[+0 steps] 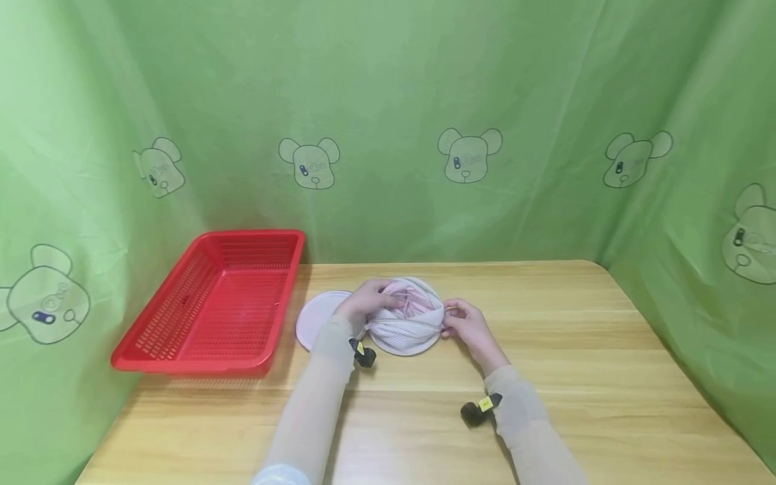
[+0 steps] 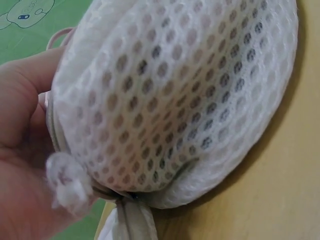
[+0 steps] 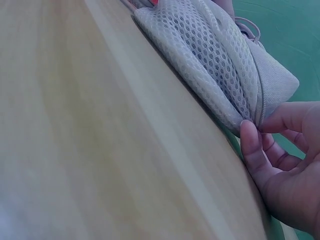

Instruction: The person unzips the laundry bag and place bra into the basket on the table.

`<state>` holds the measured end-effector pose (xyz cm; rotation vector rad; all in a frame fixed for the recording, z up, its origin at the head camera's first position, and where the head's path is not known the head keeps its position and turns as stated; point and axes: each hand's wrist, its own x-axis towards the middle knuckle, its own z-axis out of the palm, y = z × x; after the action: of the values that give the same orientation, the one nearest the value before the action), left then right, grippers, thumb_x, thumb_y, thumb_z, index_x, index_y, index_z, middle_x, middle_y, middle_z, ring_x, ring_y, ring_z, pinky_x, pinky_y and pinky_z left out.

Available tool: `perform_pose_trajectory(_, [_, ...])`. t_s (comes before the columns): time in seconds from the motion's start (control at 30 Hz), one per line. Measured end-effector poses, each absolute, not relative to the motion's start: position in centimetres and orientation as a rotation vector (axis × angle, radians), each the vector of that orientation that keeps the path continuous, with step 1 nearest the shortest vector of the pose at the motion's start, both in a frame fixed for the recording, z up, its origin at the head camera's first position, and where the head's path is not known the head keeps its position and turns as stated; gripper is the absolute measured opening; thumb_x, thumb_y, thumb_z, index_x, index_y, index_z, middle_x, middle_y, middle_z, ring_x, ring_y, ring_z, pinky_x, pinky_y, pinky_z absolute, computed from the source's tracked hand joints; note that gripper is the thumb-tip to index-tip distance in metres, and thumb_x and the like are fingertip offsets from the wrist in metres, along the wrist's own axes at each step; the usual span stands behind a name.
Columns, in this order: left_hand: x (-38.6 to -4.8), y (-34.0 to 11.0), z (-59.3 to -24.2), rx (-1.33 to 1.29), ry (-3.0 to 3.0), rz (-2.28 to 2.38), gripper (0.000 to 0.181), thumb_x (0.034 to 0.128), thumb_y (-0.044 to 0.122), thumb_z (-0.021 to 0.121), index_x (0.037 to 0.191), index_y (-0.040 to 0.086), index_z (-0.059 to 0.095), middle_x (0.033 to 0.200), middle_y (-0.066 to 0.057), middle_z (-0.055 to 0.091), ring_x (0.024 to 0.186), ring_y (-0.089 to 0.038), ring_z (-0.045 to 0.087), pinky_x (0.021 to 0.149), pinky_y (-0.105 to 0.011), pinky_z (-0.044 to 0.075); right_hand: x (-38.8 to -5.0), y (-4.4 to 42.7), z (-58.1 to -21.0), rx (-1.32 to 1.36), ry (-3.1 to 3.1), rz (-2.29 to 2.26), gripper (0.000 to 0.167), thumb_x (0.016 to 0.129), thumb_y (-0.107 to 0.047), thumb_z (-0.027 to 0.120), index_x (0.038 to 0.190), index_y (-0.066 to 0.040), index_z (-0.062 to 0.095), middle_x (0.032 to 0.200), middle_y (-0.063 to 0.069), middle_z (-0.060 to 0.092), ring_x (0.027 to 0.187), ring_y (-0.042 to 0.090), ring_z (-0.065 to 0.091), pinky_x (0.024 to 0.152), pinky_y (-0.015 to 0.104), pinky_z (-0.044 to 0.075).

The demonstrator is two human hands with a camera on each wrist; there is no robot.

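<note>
A round white mesh laundry bag (image 1: pixel 405 334) stands on the table with its top open. Inside it lies pink cloth (image 1: pixel 414 296) with thin cords or straps; its exact kind is hard to tell. My left hand (image 1: pixel 368 300) grips the bag's left rim, thumb reaching over the opening. At the opposite side, my right hand (image 1: pixel 473 330) pinches the rim between thumb and forefinger, beside the zipper (image 3: pixel 260 95). A flat, pale pink round lid (image 1: pixel 318 315) lies left of the bag, partly behind my left wrist; the join between them is hidden.
A red plastic basket (image 1: pixel 281 323) with slotted sides stands at the table's left. The wooden table (image 1: pixel 576 377) extends right and toward me. Green curtains (image 1: pixel 388 81) with bear-head prints enclose the back and sides.
</note>
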<state>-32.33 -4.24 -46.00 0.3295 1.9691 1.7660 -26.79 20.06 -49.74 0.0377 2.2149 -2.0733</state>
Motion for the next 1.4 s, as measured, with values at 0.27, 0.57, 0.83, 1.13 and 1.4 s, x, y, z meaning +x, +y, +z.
perform_pose_trajectory(0.27, [-32.38, -4.56, -46.17, 0.361, 1.947, 1.793, 0.038, 0.0796, 0.008, 0.075, 0.117, 0.014, 0.068, 0.104, 0.001, 0.068, 0.092, -0.014, 0.061, 0.085, -0.028, 0.052, -26.81, 19.99, -49.74, 0.045, 2.210, -2.083, 0.035, 0.088, 0.006, 0.055, 0.123, 0.009, 0.051, 0.087, -0.001, 0.061, 0.069, 0.012, 0.061, 0.065, 0.025, 0.058])
perform_pose_trajectory(0.57, [-32.59, -4.63, -46.35, 0.358, 1.987, 1.827, 0.041, 0.0794, 0.007, 0.075, 0.120, 0.013, 0.067, 0.105, 0.001, 0.069, 0.093, -0.013, 0.062, 0.089, -0.027, 0.051, -26.86, 20.26, -49.88, 0.050, 2.208, -2.068, 0.036, 0.089, 0.004, 0.056, 0.124, 0.009, 0.050, 0.089, 0.000, 0.062, 0.070, 0.012, 0.062, 0.067, 0.025, 0.059])
perform_pose_trajectory(0.83, [-32.69, -4.48, -46.38, 0.239, 2.064, 1.920, 0.044, 0.0777, 0.010, 0.077, 0.120, 0.015, 0.066, 0.112, -0.002, 0.068, 0.102, -0.016, 0.060, 0.100, -0.033, 0.046, -26.75, 20.11, -49.65, 0.046, 2.204, -2.064, 0.038, 0.088, 0.005, 0.055, 0.126, 0.009, 0.049, 0.090, 0.001, 0.062, 0.070, 0.013, 0.062, 0.067, 0.026, 0.059])
perform_pose_trajectory(1.13, [-32.83, -4.31, -46.75, 0.156, 2.198, 2.033, 0.041, 0.0802, 0.013, 0.076, 0.120, 0.013, 0.066, 0.113, -0.003, 0.069, 0.098, -0.014, 0.061, 0.093, -0.029, 0.049, -26.78, 20.06, -49.44, 0.059, 2.205, -2.064, 0.037, 0.089, 0.006, 0.055, 0.126, 0.009, 0.048, 0.090, 0.002, 0.062, 0.070, 0.012, 0.062, 0.066, 0.025, 0.059])
perform_pose_trajectory(1.4, [-32.67, -4.28, -46.79, 0.021, 2.235, 2.162, 0.036, 0.0816, 0.014, 0.075, 0.117, 0.013, 0.067, 0.111, -0.005, 0.069, 0.092, -0.013, 0.062, 0.091, -0.030, 0.052, -26.64, 19.98, -49.25, 0.065, 2.201, -2.069, 0.038, 0.088, 0.008, 0.054, 0.125, 0.010, 0.048, 0.088, 0.002, 0.061, 0.069, 0.013, 0.061, 0.064, 0.025, 0.059])
